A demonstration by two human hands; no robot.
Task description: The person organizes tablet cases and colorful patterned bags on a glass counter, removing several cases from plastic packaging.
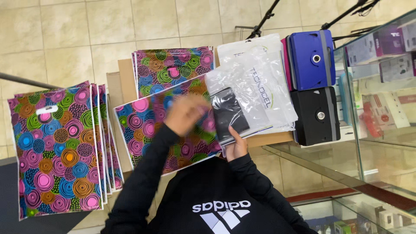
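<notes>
My right hand [236, 146] grips the near edge of a black flat case in a clear plastic sleeve [228, 113], held over the boxes. My left hand [186, 113] is blurred by motion above a colourful bag printed with circles [147, 125], which lies tilted in front of me. Whether its fingers pinch the bag I cannot tell. Under the black case lies a pile of white and clear plastic bags [264, 86]. My sleeves are black.
A stack of the same colourful bags [56, 147] lies at the left and another [173, 67] at the back on cardboard boxes [125, 80]. A blue case [312, 58] and a black case [316, 115] sit right. A glass display counter [381, 112] borders the right side.
</notes>
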